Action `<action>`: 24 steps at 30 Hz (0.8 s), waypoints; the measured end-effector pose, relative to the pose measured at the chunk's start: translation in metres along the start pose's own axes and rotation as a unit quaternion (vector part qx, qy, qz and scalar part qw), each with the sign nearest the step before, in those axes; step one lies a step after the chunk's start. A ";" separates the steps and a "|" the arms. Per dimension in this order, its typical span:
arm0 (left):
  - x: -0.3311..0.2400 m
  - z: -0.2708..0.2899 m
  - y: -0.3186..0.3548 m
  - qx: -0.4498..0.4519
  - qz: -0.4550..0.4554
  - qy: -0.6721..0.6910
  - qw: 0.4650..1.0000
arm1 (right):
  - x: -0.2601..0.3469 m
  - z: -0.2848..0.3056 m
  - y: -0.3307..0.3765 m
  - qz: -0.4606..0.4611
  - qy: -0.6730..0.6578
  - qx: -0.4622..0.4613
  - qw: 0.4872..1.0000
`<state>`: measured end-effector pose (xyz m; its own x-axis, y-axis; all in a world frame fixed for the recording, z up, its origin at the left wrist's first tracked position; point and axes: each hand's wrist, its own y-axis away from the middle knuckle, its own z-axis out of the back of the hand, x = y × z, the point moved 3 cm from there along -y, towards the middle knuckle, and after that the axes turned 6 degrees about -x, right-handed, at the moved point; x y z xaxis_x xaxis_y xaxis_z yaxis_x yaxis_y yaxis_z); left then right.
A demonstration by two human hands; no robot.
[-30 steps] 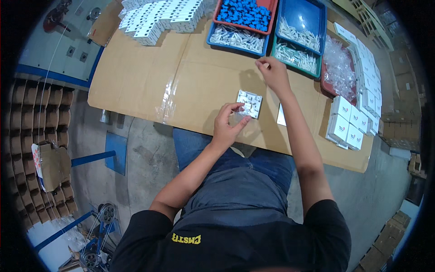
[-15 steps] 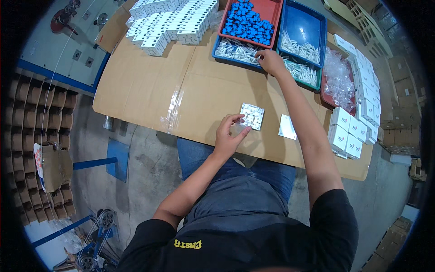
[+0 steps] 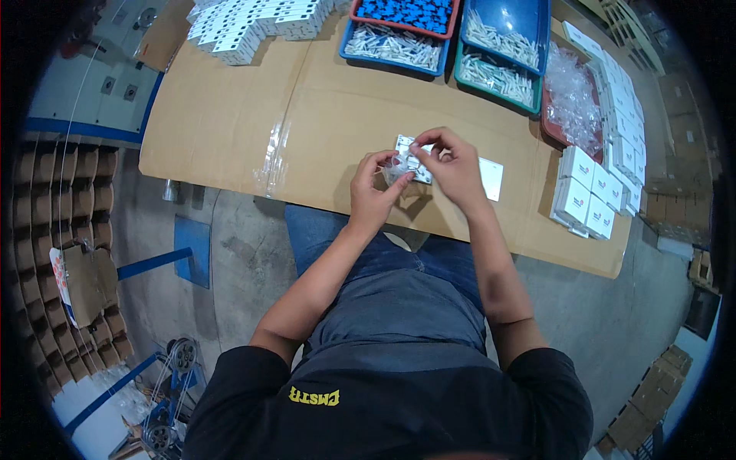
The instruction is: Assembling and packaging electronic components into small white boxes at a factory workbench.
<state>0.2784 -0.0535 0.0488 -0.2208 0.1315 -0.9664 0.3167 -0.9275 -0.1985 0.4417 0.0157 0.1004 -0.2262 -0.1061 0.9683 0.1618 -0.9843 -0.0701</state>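
My left hand (image 3: 369,192) pinches a small clear plastic bag (image 3: 394,170) between thumb and fingers, just above the cardboard-covered table. Close beside it, my right hand (image 3: 456,172) has its thumb and fingertips pressed together at the bag's upper side; whatever sits in that pinch is too small to make out. Under both hands lies a white square moulded plate (image 3: 403,143), partly hidden by fingers and bag. To the right of my right hand, a flat white rectangular plate (image 3: 491,181) rests on the cardboard.
Beyond my hands stand a red tray (image 3: 451,31) of blue plastic pieces, a blue tray (image 3: 346,55) and a green tray (image 3: 491,93) of small white pieces, and another blue tray (image 3: 506,23). Clear bags (image 3: 571,115) and stacked white boxes (image 3: 586,192) line the right; more white boxes (image 3: 245,31) sit far left.
My right hand has come back from the tray of small white pieces to the plastic bag at my left hand. The whole view has shifted, with the trays now higher in the picture.
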 end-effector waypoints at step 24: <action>-0.001 -0.001 0.007 0.025 0.011 -0.016 1.000 | -0.063 0.193 -0.251 0.049 0.465 -0.258 0.845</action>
<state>0.2820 -0.0597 0.0480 -0.2433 0.1011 -0.9647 0.2748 -0.9466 -0.1685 0.6005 0.2961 0.1031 -0.9326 -0.0195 0.3603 -0.1621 -0.8695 -0.4666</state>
